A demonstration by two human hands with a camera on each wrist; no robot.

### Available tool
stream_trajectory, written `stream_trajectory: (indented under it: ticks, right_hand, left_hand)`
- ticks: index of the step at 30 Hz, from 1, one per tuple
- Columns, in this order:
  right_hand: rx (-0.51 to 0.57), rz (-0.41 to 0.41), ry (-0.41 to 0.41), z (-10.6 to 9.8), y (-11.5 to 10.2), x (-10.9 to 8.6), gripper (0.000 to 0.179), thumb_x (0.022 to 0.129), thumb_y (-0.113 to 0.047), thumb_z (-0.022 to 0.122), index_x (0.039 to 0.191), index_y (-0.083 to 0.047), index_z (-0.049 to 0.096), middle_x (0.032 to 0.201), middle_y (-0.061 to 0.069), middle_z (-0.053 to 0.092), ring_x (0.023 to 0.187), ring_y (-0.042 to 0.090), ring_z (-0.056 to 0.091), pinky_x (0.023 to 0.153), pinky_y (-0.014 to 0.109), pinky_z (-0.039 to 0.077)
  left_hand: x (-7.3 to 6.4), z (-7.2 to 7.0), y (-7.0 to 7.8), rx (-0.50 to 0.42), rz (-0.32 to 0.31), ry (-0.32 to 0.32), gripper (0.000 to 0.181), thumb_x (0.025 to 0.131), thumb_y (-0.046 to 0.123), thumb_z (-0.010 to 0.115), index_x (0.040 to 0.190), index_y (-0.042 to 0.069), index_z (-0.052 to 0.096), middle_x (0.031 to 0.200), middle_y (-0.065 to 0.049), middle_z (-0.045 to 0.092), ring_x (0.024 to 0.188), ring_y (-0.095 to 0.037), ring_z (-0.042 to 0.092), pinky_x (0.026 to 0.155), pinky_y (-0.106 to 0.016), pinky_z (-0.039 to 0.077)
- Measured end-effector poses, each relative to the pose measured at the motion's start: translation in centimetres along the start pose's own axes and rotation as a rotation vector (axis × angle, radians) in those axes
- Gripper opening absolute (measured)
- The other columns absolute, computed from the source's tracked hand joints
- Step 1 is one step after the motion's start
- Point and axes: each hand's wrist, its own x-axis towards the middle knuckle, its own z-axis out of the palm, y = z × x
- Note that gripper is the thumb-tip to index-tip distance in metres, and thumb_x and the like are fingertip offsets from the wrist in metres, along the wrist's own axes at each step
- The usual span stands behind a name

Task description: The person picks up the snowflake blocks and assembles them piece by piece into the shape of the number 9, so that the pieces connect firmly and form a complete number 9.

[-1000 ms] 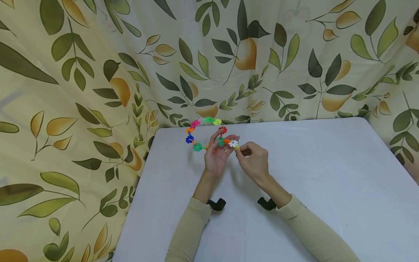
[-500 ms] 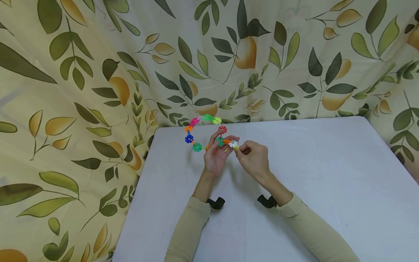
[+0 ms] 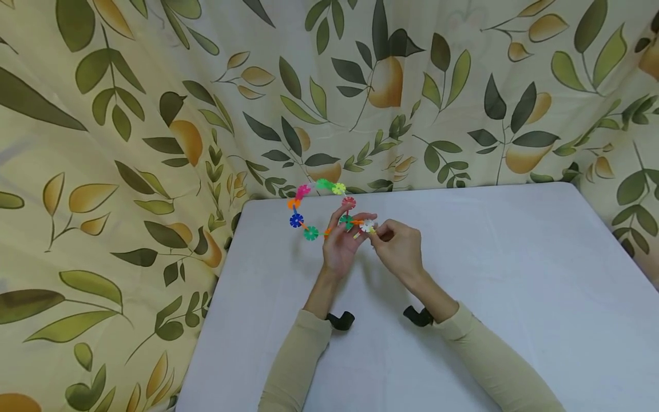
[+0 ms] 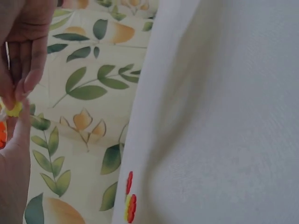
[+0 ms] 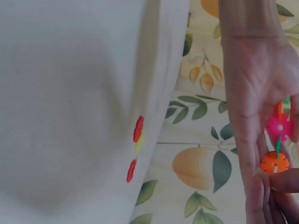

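A loop of flower-shaped interlocking plastic discs in several colours, with a blue disc (image 3: 296, 220) on its left side, is held above the table. My left hand (image 3: 340, 252) holds the loop near a green disc (image 3: 346, 222), fingers partly hidden behind it. A white disc (image 3: 367, 225) sits at the right end, between both hands. My right hand (image 3: 400, 249) pinches a small yellow disc (image 4: 15, 109) against the white one with thumb and forefinger. In the right wrist view, a pink disc (image 5: 280, 127) and an orange disc (image 5: 274, 162) show beside the left palm.
A white cloth covers the table (image 3: 489, 274). Red and yellow discs (image 5: 138, 129) show near the cloth's edge in both wrist views. A leaf-and-fruit patterned curtain (image 3: 432, 114) hangs behind and to the left. Dark wrist mounts (image 3: 342, 320) stick out from the sleeves.
The left side of the loop has swung slightly left. Both hands stay nearly in place, with the right hand still pinching at the white disc.
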Motion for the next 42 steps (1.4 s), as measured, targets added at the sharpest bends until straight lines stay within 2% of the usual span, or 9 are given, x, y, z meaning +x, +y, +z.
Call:
stream_trajectory:
  ticks: [7, 12, 17, 25, 28, 32, 35, 39, 42]
  right_hand:
    - [0.030, -0.035, -0.055, 0.0, 0.7, 0.3, 0.015, 0.081, -0.009, 0.091, 0.082, -0.007, 0.076, 0.079, 0.003, 0.076, 0.067, 0.015, 0.073, 0.062, 0.019, 0.057]
    - [0.046, -0.013, -0.147, 0.1, 1.1, 0.4, 0.020, 0.078, -0.015, 0.094, 0.087, -0.007, 0.078, 0.084, 0.002, 0.077, 0.070, 0.014, 0.073, 0.064, 0.021, 0.059]
    - [0.016, 0.029, -0.236, 0.6, 1.8, 0.9, 0.019, 0.079, -0.012, 0.092, 0.089, -0.006, 0.078, 0.081, 0.001, 0.076, 0.072, 0.015, 0.074, 0.064, 0.028, 0.059]
    - [-0.056, 0.101, -0.400, 3.1, 4.2, 2.3, 0.014, 0.086, -0.011, 0.086, 0.096, -0.005, 0.079, 0.087, 0.005, 0.077, 0.078, 0.020, 0.073, 0.069, 0.037, 0.060]
    - [-0.094, 0.131, -0.468, 4.3, 5.2, 2.6, 0.015, 0.088, -0.014, 0.083, 0.100, -0.007, 0.078, 0.090, 0.006, 0.076, 0.080, 0.021, 0.072, 0.071, 0.039, 0.059]
    - [-0.144, 0.158, -0.526, 5.7, 5.8, 3.0, 0.014, 0.088, -0.019, 0.083, 0.096, -0.010, 0.075, 0.084, 0.003, 0.072, 0.074, 0.020, 0.065, 0.064, 0.034, 0.052]
    - [-0.180, 0.178, -0.549, 6.5, 6.0, 3.3, 0.016, 0.087, -0.019, 0.084, 0.088, -0.010, 0.072, 0.075, 0.001, 0.068, 0.068, 0.019, 0.058, 0.059, 0.032, 0.042]
    - [-0.242, 0.173, -0.562, 7.3, 6.2, 3.9, 0.016, 0.087, -0.018, 0.082, 0.081, -0.009, 0.070, 0.069, 0.001, 0.065, 0.065, 0.020, 0.057, 0.056, 0.031, 0.039]
    - [-0.283, 0.168, -0.562, 7.7, 6.4, 4.2, 0.015, 0.087, -0.017, 0.080, 0.077, -0.009, 0.072, 0.070, 0.001, 0.066, 0.066, 0.020, 0.058, 0.056, 0.030, 0.040]
  left_hand:
    - [0.5, -0.7, 1.0, 0.001, -0.012, -0.005, 0.047, 0.105, 0.013, 0.026, 0.148, 0.015, 0.044, 0.142, -0.019, 0.058, 0.141, -0.052, 0.045, 0.103, -0.051, 0.054]
    - [0.4, -1.9, 1.7, -0.001, 0.006, 0.042, 0.046, 0.104, 0.013, 0.027, 0.146, 0.013, 0.046, 0.143, -0.023, 0.055, 0.139, -0.053, 0.047, 0.108, -0.059, 0.047]
    - [0.4, -2.6, 2.4, -0.009, 0.021, 0.066, 0.045, 0.105, 0.014, 0.028, 0.147, 0.012, 0.045, 0.146, -0.028, 0.050, 0.139, -0.052, 0.047, 0.113, -0.066, 0.038]
    - [0.4, -2.8, 2.7, 0.001, 0.029, 0.067, 0.046, 0.105, 0.013, 0.026, 0.147, 0.011, 0.046, 0.145, -0.026, 0.054, 0.137, -0.050, 0.051, 0.111, -0.065, 0.042]
    - [0.4, -2.9, 2.7, -0.013, 0.017, 0.072, 0.046, 0.105, 0.014, 0.026, 0.146, 0.012, 0.047, 0.145, -0.025, 0.055, 0.139, -0.052, 0.048, 0.113, -0.070, 0.035]
    - [0.3, -2.9, 2.6, -0.028, -0.003, 0.082, 0.045, 0.105, 0.015, 0.027, 0.145, 0.013, 0.048, 0.146, -0.022, 0.056, 0.142, -0.055, 0.042, 0.115, -0.069, 0.033]
    - [0.2, -2.9, 2.5, -0.030, -0.011, 0.091, 0.044, 0.105, 0.016, 0.028, 0.144, 0.014, 0.048, 0.146, -0.022, 0.057, 0.142, -0.053, 0.043, 0.112, -0.061, 0.042]
    - [0.3, -2.9, 2.6, -0.030, -0.015, 0.096, 0.044, 0.106, 0.016, 0.028, 0.144, 0.016, 0.049, 0.146, -0.020, 0.057, 0.140, -0.049, 0.048, 0.109, -0.054, 0.048]
    - [0.3, -2.9, 2.7, -0.031, -0.018, 0.095, 0.044, 0.106, 0.016, 0.027, 0.145, 0.016, 0.048, 0.146, -0.020, 0.057, 0.139, -0.047, 0.050, 0.110, -0.056, 0.046]
